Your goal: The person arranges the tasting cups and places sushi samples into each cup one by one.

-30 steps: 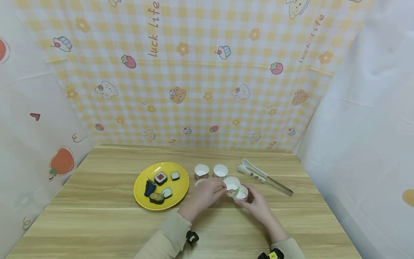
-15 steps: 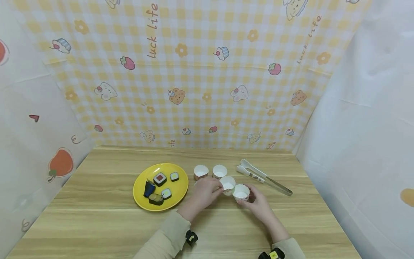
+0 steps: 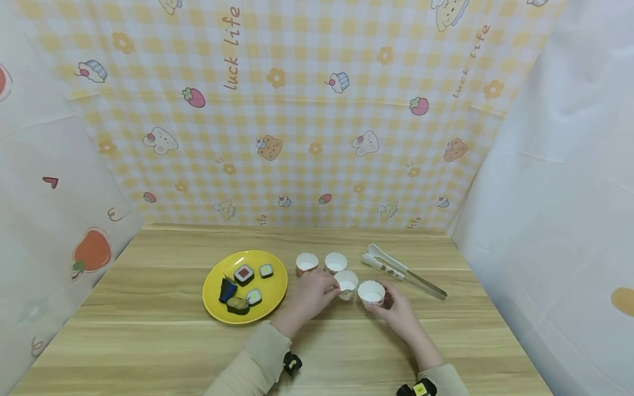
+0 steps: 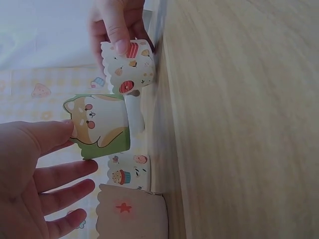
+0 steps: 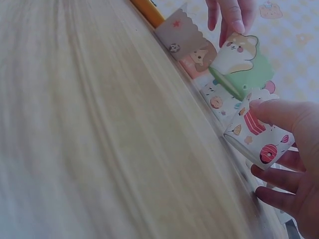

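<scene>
My left hand (image 3: 309,294) pinches the scalloped rim of a green paper baking cup (image 4: 102,124) printed with a dog, thumb on the near side, other fingers spread. In the left wrist view the cup's base looks raised off the wood. To its right, my right hand (image 3: 396,314) holds a white baking cup (image 5: 261,132) with a cake print between thumb and fingers. Both cups are upright, mouths up, with a small gap between them in the head view. A pale cup with a red star (image 4: 132,214) is hidden behind my left hand in the head view.
Two more baking cups, a reddish one (image 3: 307,265) and a white one (image 3: 335,263), stand behind the hands. A yellow plate (image 3: 274,294) with several sushi pieces (image 3: 244,274) lies left. White-tipped tongs (image 3: 383,266) lie at the back right.
The two cups overlapped a second ago and are now apart. My left hand has brought the green cup left and slightly down; the right hand has barely moved.
</scene>
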`<state>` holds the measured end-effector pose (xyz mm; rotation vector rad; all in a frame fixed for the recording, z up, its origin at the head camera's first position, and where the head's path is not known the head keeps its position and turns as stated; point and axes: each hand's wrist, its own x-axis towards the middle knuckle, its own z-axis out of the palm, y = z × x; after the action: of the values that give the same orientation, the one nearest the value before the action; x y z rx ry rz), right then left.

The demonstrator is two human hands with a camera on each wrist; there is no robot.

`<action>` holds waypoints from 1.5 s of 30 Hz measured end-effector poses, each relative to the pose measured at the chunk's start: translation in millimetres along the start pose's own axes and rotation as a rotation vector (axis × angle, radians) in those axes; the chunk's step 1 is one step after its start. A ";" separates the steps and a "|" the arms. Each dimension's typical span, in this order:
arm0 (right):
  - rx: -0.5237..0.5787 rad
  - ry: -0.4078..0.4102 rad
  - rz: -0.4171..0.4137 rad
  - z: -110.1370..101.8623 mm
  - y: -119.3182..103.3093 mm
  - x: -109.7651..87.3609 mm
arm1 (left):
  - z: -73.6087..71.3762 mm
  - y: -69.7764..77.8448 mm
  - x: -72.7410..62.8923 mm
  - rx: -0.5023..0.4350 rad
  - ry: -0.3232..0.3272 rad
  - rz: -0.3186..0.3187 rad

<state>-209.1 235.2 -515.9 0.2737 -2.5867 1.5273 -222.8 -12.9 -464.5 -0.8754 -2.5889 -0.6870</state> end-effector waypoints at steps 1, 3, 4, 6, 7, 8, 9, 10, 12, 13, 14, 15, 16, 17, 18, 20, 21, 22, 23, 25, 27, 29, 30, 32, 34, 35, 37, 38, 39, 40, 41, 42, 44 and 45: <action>0.000 -0.001 0.003 -0.2 0.3 0.1 | 0.5 -0.3 -0.2 0.009 -0.008 -0.003; -0.002 -0.001 0.005 -0.6 0.9 0.4 | 1.7 -0.9 -0.5 0.026 -0.020 -0.010; 0.000 -0.002 0.004 -0.7 0.9 0.3 | 2.5 -1.3 -0.7 0.037 -0.025 -0.013; 0.001 -0.003 -0.001 -0.7 0.7 0.3 | 2.9 -1.3 -1.3 0.052 -0.033 -0.022; 0.002 -0.001 -0.004 -0.7 0.4 0.0 | 3.1 -1.4 -1.5 0.058 -0.037 -0.027; 0.002 0.001 -0.007 -0.7 0.1 -0.1 | 3.6 -1.6 -1.6 0.062 -0.039 -0.030; 0.003 0.004 -0.012 -0.7 -0.3 -0.3 | 4.1 -1.8 -1.6 0.064 -0.042 -0.036; 0.002 0.007 -0.017 -0.7 -0.7 -0.4 | 4.4 -2.0 -1.6 0.067 -0.044 -0.043; 0.001 0.012 -0.025 -0.7 -0.8 -0.5 | 5.3 -2.3 -1.5 0.070 -0.051 -0.059; 0.004 0.013 -0.028 -0.7 -0.9 -0.5 | 5.9 -2.5 -1.3 0.074 -0.055 -0.065; 0.004 0.012 -0.029 -0.8 -0.9 -0.6 | 6.2 -2.6 -1.2 0.076 -0.059 -0.072; 0.005 0.011 -0.032 -1.0 -1.0 -0.6 | 6.7 -2.8 -1.1 0.076 -0.062 -0.080; 0.006 0.008 -0.032 -1.1 -1.2 -0.7 | 6.9 -2.8 -1.0 0.077 -0.065 -0.085; 0.007 0.006 -0.033 -1.1 -1.3 -0.7 | 7.4 -3.1 -0.9 0.076 -0.069 -0.091; 0.010 0.004 -0.031 -1.0 -1.5 -0.7 | 7.8 -3.2 -1.0 0.074 -0.072 -0.095; 0.010 0.000 -0.029 -0.8 -2.0 -0.9 | 8.8 -3.7 -1.1 0.076 -0.074 -0.102; 0.011 -0.002 -0.027 -0.6 -2.1 -0.8 | 9.2 -3.8 -1.1 0.077 -0.074 -0.106; 0.012 -0.003 -0.022 -0.4 -2.1 -0.8 | 9.6 -4.0 -1.1 0.079 -0.076 -0.110; 0.013 -0.003 -0.017 -0.2 -2.0 -0.7 | 10.1 -4.2 -1.2 0.082 -0.079 -0.114; 0.015 -0.006 -0.009 -0.2 -1.8 -0.7 | 10.6 -4.2 -1.0 0.088 -0.081 -0.119; 0.017 -0.006 -0.002 -0.2 -1.5 -0.5 | 10.6 -3.9 -0.7 0.090 -0.089 -0.128; 0.018 -0.007 -0.005 -0.4 -2.3 -0.5 | 10.6 -3.8 -0.5 0.087 -0.093 -0.132; 0.018 -0.008 -0.007 -0.5 -2.8 -0.5 | 10.7 -3.9 -0.4 0.086 -0.093 -0.134; 0.017 -0.007 -0.012 -0.7 -3.5 -0.7 | 11.1 -4.0 -0.3 0.084 -0.092 -0.136; 0.015 -0.008 -0.019 -0.8 -3.9 -1.0 | 11.8 -4.2 -0.5 0.085 -0.089 -0.134; 0.013 -0.010 -0.020 -0.8 -3.5 -1.0 | 12.2 -4.3 -0.7 0.086 -0.088 -0.133; 0.013 -0.008 -0.024 -0.6 -3.0 -0.8 | 12.9 -4.5 -0.9 0.087 -0.085 -0.132; 0.013 -0.007 -0.025 -0.5 -2.8 -0.6 | 13.2 -4.6 -1.0 0.087 -0.083 -0.132; 0.010 -0.005 -0.026 -0.5 -2.8 -0.6 | 13.5 -4.7 -1.2 0.089 -0.082 -0.131; 0.008 -0.003 -0.026 -0.4 -2.9 -0.6 | 13.9 -4.8 -1.4 0.088 -0.080 -0.131; 0.007 -0.001 -0.025 -0.4 -3.3 -0.8 | 14.1 -4.9 -1.4 0.088 -0.077 -0.130; 0.005 0.002 -0.025 -0.3 -3.6 -1.0 | 14.3 -4.9 -1.5 0.088 -0.076 -0.131; 0.004 0.006 -0.025 -0.3 -4.5 -1.5 | 14.5 -4.7 -1.8 0.090 -0.074 -0.131; 0.005 0.007 -0.026 -0.2 -4.9 -1.7 | 14.4 -4.6 -1.8 0.089 -0.074 -0.132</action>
<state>-206.3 233.2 -511.9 0.3015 -2.5642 1.5232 -226.4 -9.3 -478.8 -0.7214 -2.7394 -0.5794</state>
